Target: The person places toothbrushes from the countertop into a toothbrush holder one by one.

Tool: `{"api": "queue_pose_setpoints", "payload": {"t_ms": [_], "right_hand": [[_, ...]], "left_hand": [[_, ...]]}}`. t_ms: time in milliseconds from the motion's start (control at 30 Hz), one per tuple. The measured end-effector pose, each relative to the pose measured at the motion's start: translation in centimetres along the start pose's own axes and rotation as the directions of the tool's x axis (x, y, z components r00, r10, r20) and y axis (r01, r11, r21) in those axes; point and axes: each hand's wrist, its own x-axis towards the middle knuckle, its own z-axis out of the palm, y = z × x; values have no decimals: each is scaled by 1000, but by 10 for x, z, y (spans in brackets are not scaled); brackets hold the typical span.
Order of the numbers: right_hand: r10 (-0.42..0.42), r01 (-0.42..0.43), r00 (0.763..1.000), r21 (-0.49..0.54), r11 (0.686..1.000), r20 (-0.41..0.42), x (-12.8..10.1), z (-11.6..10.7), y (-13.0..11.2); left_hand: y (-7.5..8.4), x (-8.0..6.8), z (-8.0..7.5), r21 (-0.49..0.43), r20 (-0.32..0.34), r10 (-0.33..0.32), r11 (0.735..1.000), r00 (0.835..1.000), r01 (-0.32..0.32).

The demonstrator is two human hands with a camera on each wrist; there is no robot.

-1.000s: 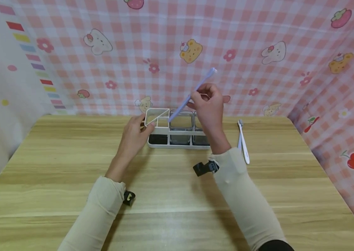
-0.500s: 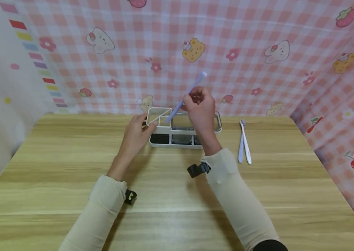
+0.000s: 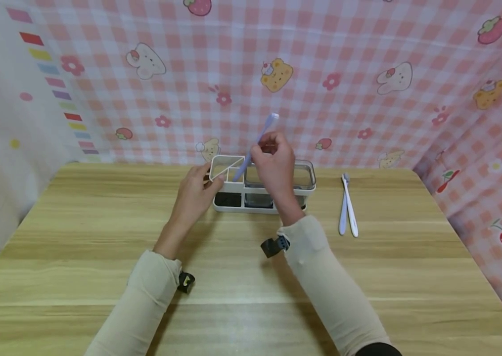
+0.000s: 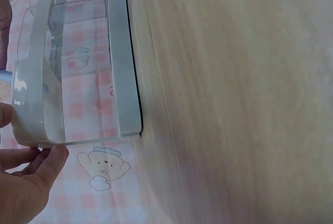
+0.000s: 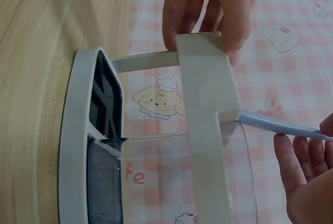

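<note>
A white toothbrush holder (image 3: 237, 188) with clear cups stands at the far middle of the wooden table. My left hand (image 3: 208, 180) grips its left end; in the right wrist view the left hand's fingers (image 5: 208, 5) wrap over the holder's white rim (image 5: 208, 125). My right hand (image 3: 268, 143) pinches a lavender toothbrush (image 3: 266, 127), which leans brush-head up. Its lower end reaches into the holder's left compartment, and the handle (image 5: 281, 126) meets the rim there. The left wrist view shows the holder's end (image 4: 119, 78) and my left fingertips (image 4: 49, 164) against it.
Two more toothbrushes (image 3: 347, 207), pale blue and white, lie side by side on the table to the right of the holder. A pink checked cloth with cartoon animals (image 3: 366, 74) hangs behind and on the right. Bare wooden tabletop (image 3: 233, 296) spreads toward me.
My right hand has moved left and down with the lavender toothbrush, which now stands steeper with its lower end in the left compartment. The left hand stays on the holder.
</note>
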Motion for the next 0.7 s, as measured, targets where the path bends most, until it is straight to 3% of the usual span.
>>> {"api": "queue_pose_setpoints", "payload": {"t_ms": [700], "right_hand": [[-81, 92, 993, -127, 988, 88, -8, 7, 16]], "left_hand": [[-2, 0, 0, -3, -4, 7, 1000, 1000, -7]]}}
